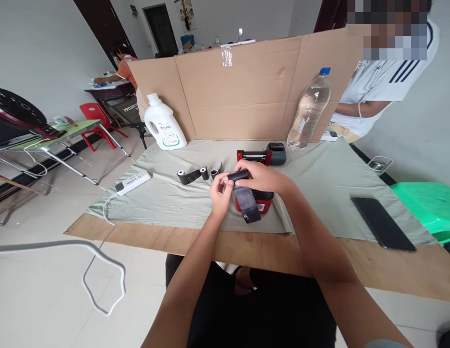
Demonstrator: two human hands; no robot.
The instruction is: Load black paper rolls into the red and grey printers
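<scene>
Left hand (pixel 221 193), right hand (pixel 263 177) hold black roll (pixel 238 176).

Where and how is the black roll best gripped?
Probably by its two ends, left hand from the left, right hand from the right: the black roll is tube-shaped and lies crosswise, with a dark strip hanging below.

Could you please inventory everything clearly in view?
Held roll: 1, black, between hands
Device: 1, red/black, under and behind hands
Loose rolls: about 3, black, left of hands
Jug: 1, white, back left
Bottle: 1, clear, back right
Power strip: 1, white, left
Phone: 1, black, right
Cloth: 1, grey, on table
Table: 1, brown, centre
Cardboard: 1, brown, behind
Stool: 1, green, far right
Chair: 1, red, far left
Side table: 1, green, left
People: 2, orange/white tops, background
Left hand, right hand: 2, bare, on held roll
</scene>
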